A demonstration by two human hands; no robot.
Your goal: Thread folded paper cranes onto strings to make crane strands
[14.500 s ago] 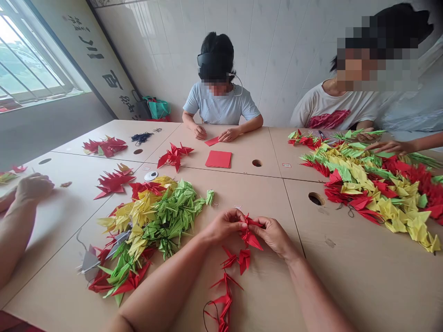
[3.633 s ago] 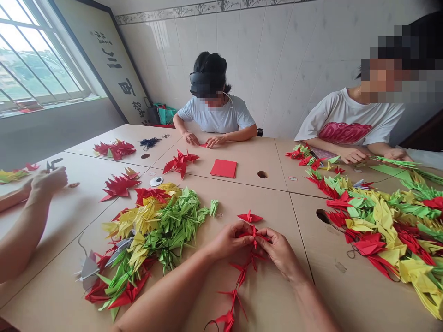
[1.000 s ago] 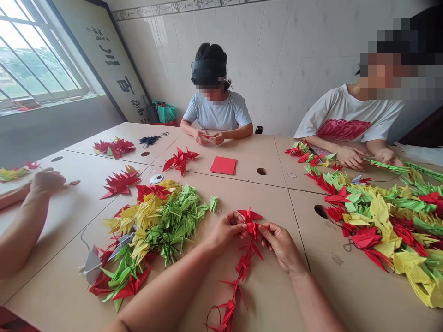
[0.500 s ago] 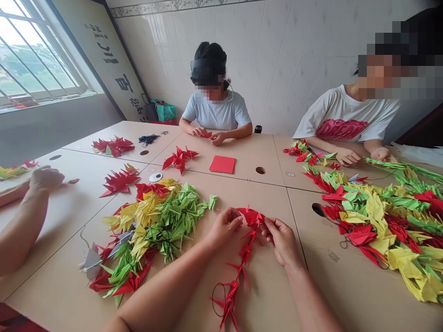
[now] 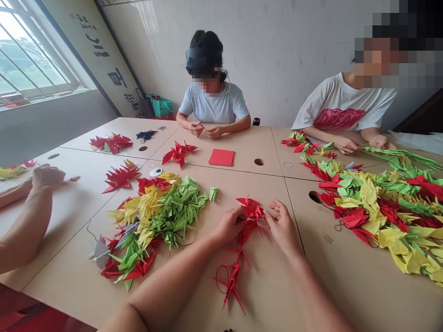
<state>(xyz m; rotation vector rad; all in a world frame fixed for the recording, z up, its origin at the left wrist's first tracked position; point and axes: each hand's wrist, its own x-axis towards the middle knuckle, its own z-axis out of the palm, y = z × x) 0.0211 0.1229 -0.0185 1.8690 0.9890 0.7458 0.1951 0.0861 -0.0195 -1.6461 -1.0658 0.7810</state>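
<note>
A string of red folded paper cranes (image 5: 234, 272) runs down the table in front of me, with a dark cord loop beside its near end. My left hand (image 5: 229, 227) is closed, fingers pinching the string just below its top cranes (image 5: 252, 209). On the other side, my right hand (image 5: 283, 228) has its fingers stretched out and apart, a fingertip at the edge of the top red crane. Whether that fingertip grips the paper or only touches it is hard to see. Left of my hands lies a heap of green, yellow and red cranes (image 5: 180, 207).
Another large heap of strung cranes (image 5: 374, 207) covers the right side. Red square paper (image 5: 221, 157) and loose red cranes (image 5: 178, 153) lie ahead. Two people sit across the table; another person's forearm (image 5: 32, 216) rests at left. The tabletop has round holes (image 5: 259, 162).
My left hand has moved down and inward onto the string. My right hand's fingers have spread apart from their pinch. The view has shifted slightly.
</note>
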